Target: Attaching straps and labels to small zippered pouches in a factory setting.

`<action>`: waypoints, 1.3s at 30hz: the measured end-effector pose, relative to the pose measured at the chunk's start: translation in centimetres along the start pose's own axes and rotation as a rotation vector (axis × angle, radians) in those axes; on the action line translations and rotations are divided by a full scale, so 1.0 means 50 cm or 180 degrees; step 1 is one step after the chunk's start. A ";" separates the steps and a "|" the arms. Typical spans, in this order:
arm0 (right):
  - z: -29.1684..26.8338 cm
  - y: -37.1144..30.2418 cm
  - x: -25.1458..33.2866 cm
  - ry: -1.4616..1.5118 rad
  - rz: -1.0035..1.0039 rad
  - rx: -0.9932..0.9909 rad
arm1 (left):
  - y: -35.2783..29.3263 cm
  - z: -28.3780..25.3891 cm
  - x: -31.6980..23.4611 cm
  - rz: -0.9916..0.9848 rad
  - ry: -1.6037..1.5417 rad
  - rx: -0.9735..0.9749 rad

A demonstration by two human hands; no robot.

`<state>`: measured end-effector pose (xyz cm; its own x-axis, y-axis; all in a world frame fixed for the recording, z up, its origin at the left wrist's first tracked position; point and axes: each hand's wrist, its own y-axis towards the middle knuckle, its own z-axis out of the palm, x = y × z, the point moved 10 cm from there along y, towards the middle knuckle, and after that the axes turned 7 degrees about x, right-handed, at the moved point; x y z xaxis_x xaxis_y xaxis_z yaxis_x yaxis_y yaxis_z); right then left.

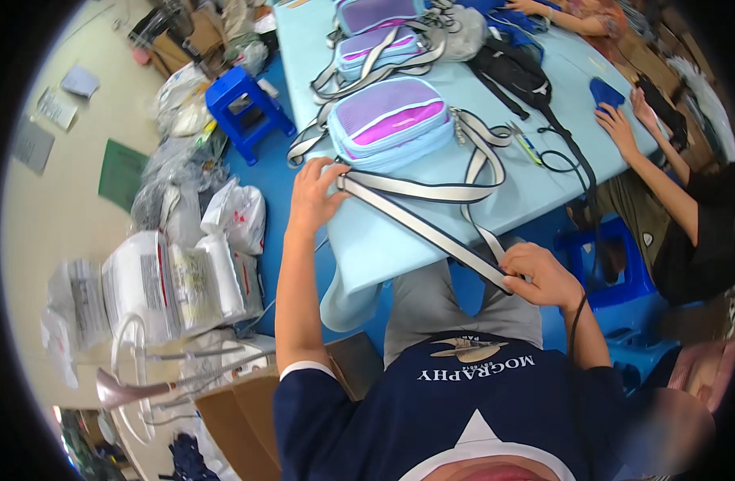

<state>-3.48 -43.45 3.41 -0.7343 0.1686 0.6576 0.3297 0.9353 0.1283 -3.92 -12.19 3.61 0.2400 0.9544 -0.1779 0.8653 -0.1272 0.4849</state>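
A small purple and light-blue crossbody bag [391,120] lies on the table before me, its front pocket showing a magenta strip. A white shoulder strap [420,223] with dark edges runs from the bag's near left corner. My left hand [315,192] pinches the strap's end beside that corner. Over the table's front edge, my right hand [541,274] is closed on the strap's folded loop, drawing this stretch fairly straight. Another length of the same strap curves loosely to the bag's right side.
Similar bags [379,50] lie farther back on the light-blue table [367,256]. Scissors [525,144] and a black bag [512,76] are to the right. A co-worker's hands [620,128] hold a blue piece. Blue stool [243,108] and plastic-wrapped packs [143,280] stand left.
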 end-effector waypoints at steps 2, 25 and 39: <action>-0.005 0.021 0.003 -0.0120 -0.0014 -0.0153 | -0.004 0.023 0.035 -0.0572 -0.0016 0.0325; -0.162 0.198 -0.187 0.0741 0.0398 -0.1869 | 0.094 0.198 -0.206 -0.0118 -0.0231 0.1647; -0.190 0.617 -0.468 -0.0338 0.1837 -0.0212 | -0.016 0.110 -0.313 0.0845 -0.0841 0.2113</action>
<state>29.54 -21.48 -0.96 -0.4791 0.6779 0.5575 0.7277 0.6620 -0.1796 -5.97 -28.51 1.30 0.5020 0.7833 -0.3665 0.8269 -0.5589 -0.0618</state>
